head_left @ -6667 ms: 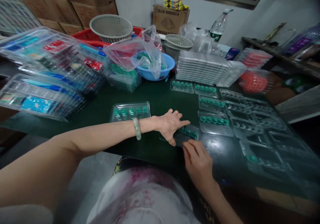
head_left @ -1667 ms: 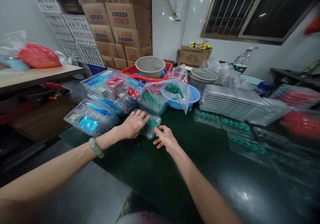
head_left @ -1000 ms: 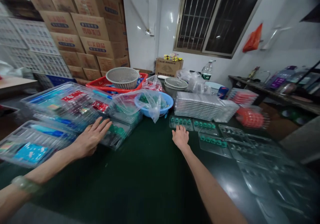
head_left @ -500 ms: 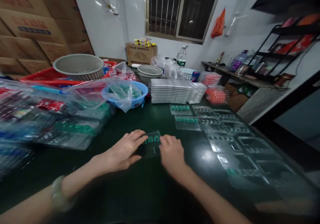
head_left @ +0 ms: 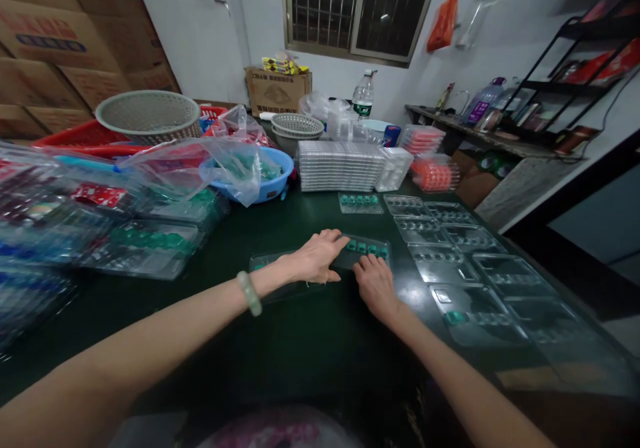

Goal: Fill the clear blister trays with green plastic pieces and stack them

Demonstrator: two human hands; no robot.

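My left hand (head_left: pixel 320 256), with a pale bangle at the wrist, is at the left end of a clear plastic tray (head_left: pixel 345 258) holding a row of green pieces (head_left: pixel 367 247). Its fingers lie on the tray's top left and its thumb is near the lower edge. The curled fingers of my right hand (head_left: pixel 376 287) press on the same tray's front edge. Under my left wrist lies another clear tray (head_left: pixel 257 260), mostly covered by the forearm. Behind, a further tray (head_left: pixel 361 209) with green pieces rests on the dark green table.
Several clear trays (head_left: pixel 440 261) lie in rows at right; one has a single green piece (head_left: pixel 454 318). Stacked clear packs (head_left: pixel 340 166) and a blue basin (head_left: pixel 273 185) stand behind. Filled packs (head_left: pixel 155 245) crowd the left, near a grey basket (head_left: pixel 150 115).
Both hands have moved right from the nearer tray, which now lies under my left wrist, to a tray farther right. That tray has shifted slightly towards me. The view has tilted down a little.
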